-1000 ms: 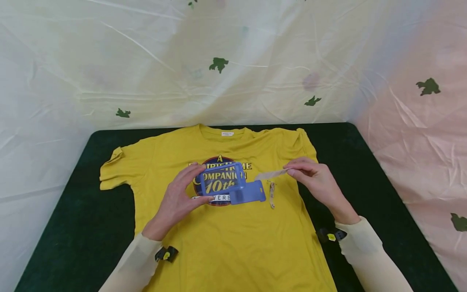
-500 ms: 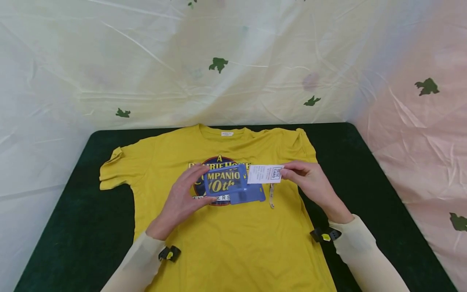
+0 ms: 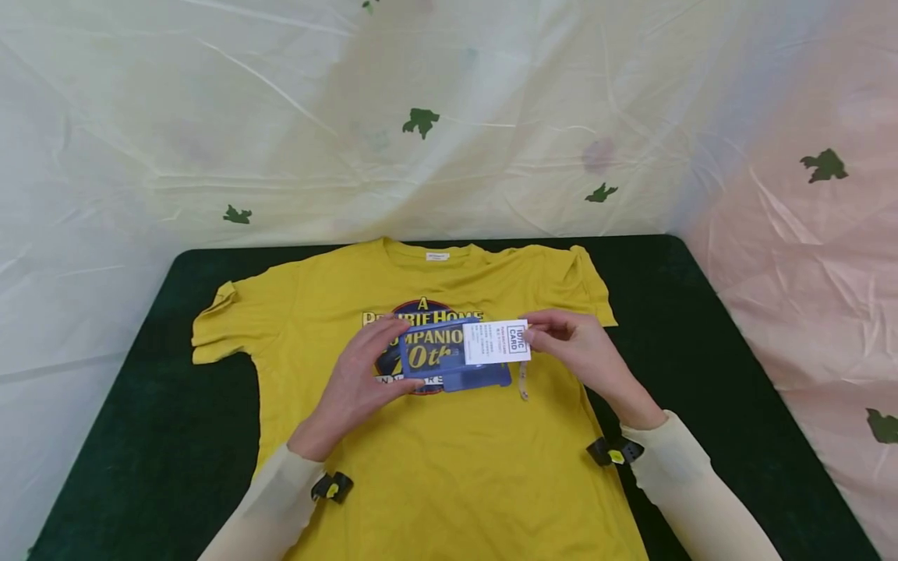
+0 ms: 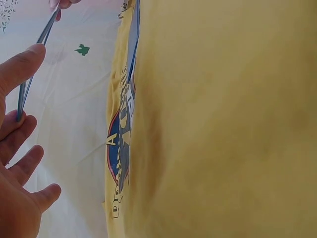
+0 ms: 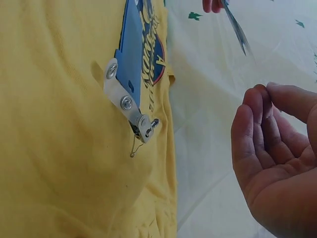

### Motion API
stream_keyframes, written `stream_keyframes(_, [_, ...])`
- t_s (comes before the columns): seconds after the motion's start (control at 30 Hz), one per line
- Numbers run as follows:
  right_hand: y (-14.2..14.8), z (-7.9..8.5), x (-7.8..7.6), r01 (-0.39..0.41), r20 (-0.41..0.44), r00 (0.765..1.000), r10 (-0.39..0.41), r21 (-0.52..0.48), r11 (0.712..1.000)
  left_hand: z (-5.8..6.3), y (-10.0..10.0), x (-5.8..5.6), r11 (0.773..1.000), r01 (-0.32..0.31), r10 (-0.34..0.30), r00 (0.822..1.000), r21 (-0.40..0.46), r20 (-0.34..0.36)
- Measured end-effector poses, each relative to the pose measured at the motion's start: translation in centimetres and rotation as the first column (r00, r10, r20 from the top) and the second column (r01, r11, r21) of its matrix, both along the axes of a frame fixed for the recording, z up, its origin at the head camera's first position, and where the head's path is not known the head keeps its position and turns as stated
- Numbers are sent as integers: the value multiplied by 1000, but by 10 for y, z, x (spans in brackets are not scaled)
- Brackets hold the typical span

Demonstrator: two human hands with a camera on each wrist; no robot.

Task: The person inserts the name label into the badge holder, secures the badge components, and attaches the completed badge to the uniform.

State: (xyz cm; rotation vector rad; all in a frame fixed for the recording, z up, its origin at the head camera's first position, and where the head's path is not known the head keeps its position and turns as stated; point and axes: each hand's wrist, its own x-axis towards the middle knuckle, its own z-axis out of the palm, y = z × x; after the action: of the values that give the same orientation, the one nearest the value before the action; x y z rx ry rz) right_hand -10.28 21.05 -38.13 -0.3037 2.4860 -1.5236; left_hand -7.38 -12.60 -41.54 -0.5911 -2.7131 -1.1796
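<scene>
My left hand [image 3: 361, 382] holds a clear-windowed blue badge holder [image 3: 428, 352] by its left end, thumb below and fingers above. In the left wrist view the holder [image 4: 23, 96] is seen edge-on, raised off the cloth. My right hand [image 3: 582, 351] pinches the right end of a printed white card [image 3: 494, 343]. From the head view the card overlaps the holder's right end; whether it is inside is unclear. Beneath them a flat blue slotted plate [image 3: 480, 379] lies on the yellow T-shirt [image 3: 449, 467]. Touching or close to that plate is a strap clip [image 5: 126, 102] with metal snaps.
The T-shirt is spread over a dark green table [image 3: 133, 436], its printed logo [image 3: 421, 308] under the hands. A pale curtain [image 3: 316, 117] with green leaf-like shapes hangs behind, and a pinkish one [image 3: 807, 273] stands at the right.
My right hand has moved left with the card, turning its printed face up, and the card now overlaps the holder. My left hand has shifted slightly right with the holder. Plate and clip stayed put.
</scene>
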Motion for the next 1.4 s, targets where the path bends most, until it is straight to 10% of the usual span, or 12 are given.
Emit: stream_keyframes(1.4, [-42,-6,-3,39,-49,998,-33,127,991,-4,8,0,1000,24,-24,999,-20,-31])
